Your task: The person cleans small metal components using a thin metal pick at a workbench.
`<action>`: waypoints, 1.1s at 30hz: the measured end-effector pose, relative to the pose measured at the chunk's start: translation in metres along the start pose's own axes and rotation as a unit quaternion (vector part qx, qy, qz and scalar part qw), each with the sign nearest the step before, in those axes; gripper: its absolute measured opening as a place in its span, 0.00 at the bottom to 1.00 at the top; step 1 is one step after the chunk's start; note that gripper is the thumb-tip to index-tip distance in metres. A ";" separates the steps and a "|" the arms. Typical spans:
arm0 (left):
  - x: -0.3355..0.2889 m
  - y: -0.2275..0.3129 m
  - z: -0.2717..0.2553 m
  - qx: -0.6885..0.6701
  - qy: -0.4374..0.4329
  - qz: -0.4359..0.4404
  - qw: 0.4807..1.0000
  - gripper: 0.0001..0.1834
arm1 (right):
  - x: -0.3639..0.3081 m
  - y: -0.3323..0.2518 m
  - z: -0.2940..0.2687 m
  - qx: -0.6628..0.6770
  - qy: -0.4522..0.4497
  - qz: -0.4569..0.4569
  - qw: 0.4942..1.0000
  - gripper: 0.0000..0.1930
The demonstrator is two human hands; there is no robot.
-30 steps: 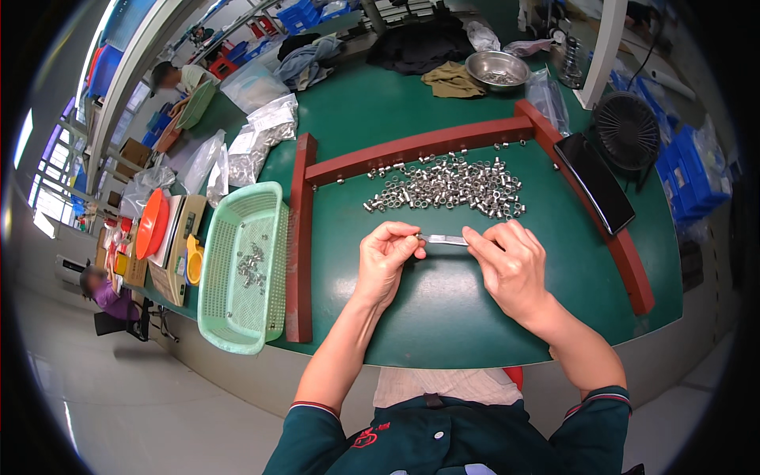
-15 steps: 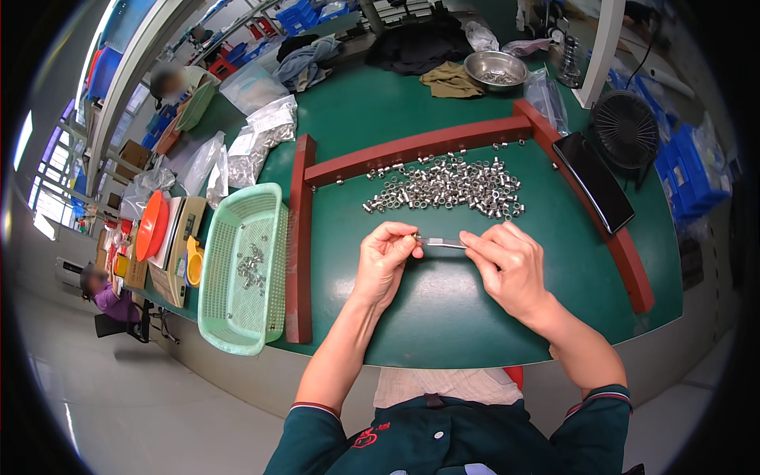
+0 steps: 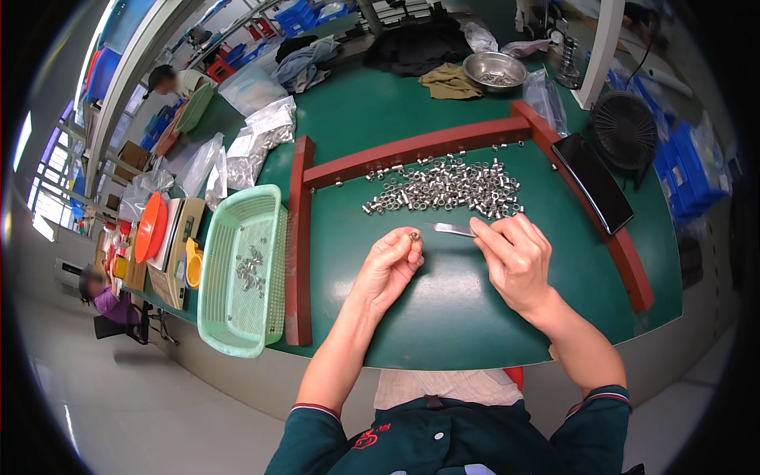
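Left hand (image 3: 388, 265) pinches small shiny metal ring (image 3: 414, 236) in fingertips. Right hand (image 3: 518, 257) holds thin, flat metal tool (image 3: 454, 229), tip pointing to 9 o'clock, near ring but apart. At 12 o'clock from hands: heap (image 3: 447, 188) of hard, round metal rings on smooth green table (image 3: 443, 317), inside long red bars (image 3: 419, 150). At 9 o'clock: green plastic basket (image 3: 277, 293) full of little holes. Half second ago, tool reached left fingertips; now gap shows.

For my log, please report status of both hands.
Left hand pinching small metal piece. Right hand holding slim metal tool, apart from piece. Nothing seen between.
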State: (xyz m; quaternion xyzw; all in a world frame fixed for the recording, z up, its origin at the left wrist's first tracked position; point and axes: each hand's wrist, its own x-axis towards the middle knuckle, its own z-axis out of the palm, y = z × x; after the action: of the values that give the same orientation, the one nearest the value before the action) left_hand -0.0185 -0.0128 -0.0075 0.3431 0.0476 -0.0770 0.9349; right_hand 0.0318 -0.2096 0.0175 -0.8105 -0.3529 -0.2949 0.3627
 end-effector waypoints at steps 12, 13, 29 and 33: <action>-0.001 0.002 0.004 0.012 0.050 0.010 0.999 0.08 | -0.001 -0.003 0.000 0.052 -0.039 0.038 0.997 0.10; 0.000 0.002 0.004 0.013 0.054 0.011 0.998 0.08 | -0.001 -0.003 0.000 0.052 -0.043 0.038 0.997 0.10; -0.001 0.000 0.001 0.057 0.065 0.022 0.996 0.07 | 0.001 -0.006 -0.001 -0.015 -0.032 0.004 0.999 0.10; 0.000 0.000 0.001 0.038 0.051 0.002 0.998 0.08 | 0.004 -0.003 -0.005 0.009 0.000 0.020 1.000 0.12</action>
State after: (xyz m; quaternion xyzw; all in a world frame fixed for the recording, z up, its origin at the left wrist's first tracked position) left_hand -0.0184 -0.0130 -0.0067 0.3821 0.0919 -0.0590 0.9176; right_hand 0.0303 -0.2109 0.0243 -0.8144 -0.3390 -0.2842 0.3756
